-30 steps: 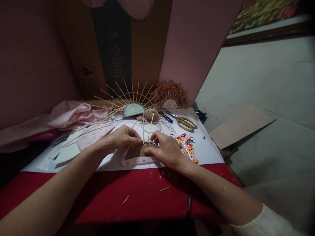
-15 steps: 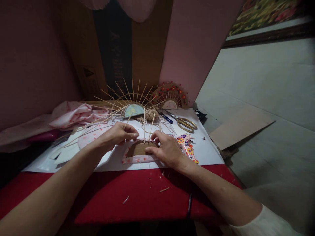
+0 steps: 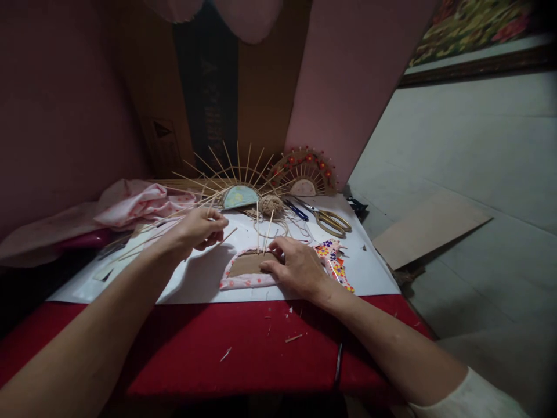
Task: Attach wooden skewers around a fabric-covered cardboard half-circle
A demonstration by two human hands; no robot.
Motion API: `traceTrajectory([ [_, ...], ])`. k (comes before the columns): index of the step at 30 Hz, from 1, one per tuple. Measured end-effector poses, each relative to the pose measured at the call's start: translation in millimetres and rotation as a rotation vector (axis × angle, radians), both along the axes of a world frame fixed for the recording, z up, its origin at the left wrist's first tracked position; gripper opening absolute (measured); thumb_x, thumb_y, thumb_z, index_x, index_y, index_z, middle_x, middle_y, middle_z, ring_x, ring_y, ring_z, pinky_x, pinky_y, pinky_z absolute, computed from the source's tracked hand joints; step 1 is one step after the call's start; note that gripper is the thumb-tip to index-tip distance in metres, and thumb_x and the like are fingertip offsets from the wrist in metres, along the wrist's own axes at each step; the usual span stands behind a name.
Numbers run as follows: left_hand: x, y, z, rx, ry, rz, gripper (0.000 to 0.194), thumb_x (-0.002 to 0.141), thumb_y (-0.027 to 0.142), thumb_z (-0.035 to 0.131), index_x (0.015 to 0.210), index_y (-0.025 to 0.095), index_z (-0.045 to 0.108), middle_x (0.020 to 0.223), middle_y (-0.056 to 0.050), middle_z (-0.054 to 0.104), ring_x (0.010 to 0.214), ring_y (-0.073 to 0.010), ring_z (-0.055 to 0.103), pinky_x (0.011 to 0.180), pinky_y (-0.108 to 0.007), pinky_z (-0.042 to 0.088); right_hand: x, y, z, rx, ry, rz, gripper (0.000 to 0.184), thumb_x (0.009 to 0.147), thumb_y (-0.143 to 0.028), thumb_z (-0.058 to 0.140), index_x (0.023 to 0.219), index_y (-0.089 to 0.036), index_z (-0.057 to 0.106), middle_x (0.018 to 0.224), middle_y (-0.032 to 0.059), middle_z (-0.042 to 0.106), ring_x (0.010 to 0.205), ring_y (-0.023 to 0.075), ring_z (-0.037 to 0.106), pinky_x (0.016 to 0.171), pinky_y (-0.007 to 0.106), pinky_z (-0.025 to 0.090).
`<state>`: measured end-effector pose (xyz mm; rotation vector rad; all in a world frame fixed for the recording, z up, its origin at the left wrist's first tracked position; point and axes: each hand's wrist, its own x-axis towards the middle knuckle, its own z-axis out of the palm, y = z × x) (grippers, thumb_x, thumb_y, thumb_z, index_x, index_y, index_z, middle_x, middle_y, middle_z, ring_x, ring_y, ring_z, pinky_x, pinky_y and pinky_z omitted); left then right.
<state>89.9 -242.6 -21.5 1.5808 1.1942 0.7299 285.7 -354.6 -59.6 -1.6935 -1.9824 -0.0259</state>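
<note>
Nearer than the scissors [image 3: 334, 223]: card [image 3: 243, 266], likely light, stiff; best held by padded rim [image 3: 239, 283]; right hand [image 3: 300, 270] pinches it. Farther left: left hand [image 3: 195, 230], curled; whether gripping stick [image 3: 230, 234], cannot tell.

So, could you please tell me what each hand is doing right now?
Left hand: fingers curled, seemingly holding a thin stick.
Right hand: closed on the fabric-edged cardboard, thumb on its face.

Pale plain sleeve [image 3: 474, 397] on the right arm [image 3: 391, 348] — left forearm [image 3: 104, 313] bare.
</note>
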Motion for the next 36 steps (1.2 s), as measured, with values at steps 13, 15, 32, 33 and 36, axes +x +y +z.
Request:
traceTrajectory([
  [13, 5.9, -3.7, -5.4, 0.167, 0.05, -0.081, 0.017, 0.067, 0.014, 0.059, 0.052, 0.017, 0.051, 0.045, 0.001, 0.051, 0.039, -0.0085, 0.036, 0.04, -0.021, 0.022, -2.3, -0.9, 0.8, -0.027, -0.067, 0.015, 0.02, 0.077, -0.038, 0.063, 0.081, -0.019, 0.057, 0.083, 0.0043, 0.062, 0.078, 0.0171, 0.053, 0.066, 0.028, 0.035],
  [15, 11.2, -9.9, 0.7, 0.113, -0.207, -0.128, 0.013, 0.075, 0.019, 0.055, 0.063, 0.017, 0.05, 0.05, 0.001, 0.053, 0.042, -0.008, 0.04, 0.043, -0.019, 0.028, -2.5, -1.2, 1.2, -0.022, -0.074, 0.013, 0.02, 0.077, -0.038, 0.063, 0.081, -0.019, 0.058, 0.084, 0.0048, 0.061, 0.079, 0.0174, 0.053, 0.067, 0.028, 0.035],
  [32, 22.0, -11.7, -9.4, 0.155, -0.757, -0.076, 0.023, 0.085, 0.022, 0.049, 0.063, 0.016, 0.05, 0.059, 0.002, 0.049, 0.056, -0.0088, 0.049, 0.06, -0.022, 0.043, -1.4, -1.1, -0.1, -0.031, -0.1, 0.004, 0.019, 0.081, -0.037, 0.059, 0.08, -0.018, 0.058, 0.086, 0.0051, 0.061, 0.083, 0.0178, 0.054, 0.07, 0.028, 0.036],
  [33, 22.0, -11.6, -8.8, 0.193, -0.771, -0.074, 0.023, 0.085, 0.022, 0.049, 0.063, 0.017, 0.051, 0.061, 0.001, 0.051, 0.062, -0.01, 0.052, 0.067, -0.024, 0.044, -1.1, -1.0, -0.2, -0.03, -0.101, 0.006, 0.019, 0.081, -0.037, 0.059, 0.08, -0.018, 0.058, 0.085, 0.0049, 0.06, 0.083, 0.0176, 0.054, 0.069, 0.028, 0.036],
  [36, 20.4, -10.8, -8.8, 0.244, -0.712, -0.116, 0.022, 0.085, 0.028, 0.051, 0.065, 0.017, 0.055, 0.069, -0.001, 0.058, 0.075, -0.0139, 0.056, 0.083, -0.03, 0.042, -0.5, -1.3, -0.1, -0.035, -0.099, 0.012, 0.018, 0.081, -0.037, 0.06, 0.08, -0.019, 0.058, 0.085, 0.0048, 0.06, 0.083, 0.0173, 0.053, 0.069, 0.027, 0.036],
])
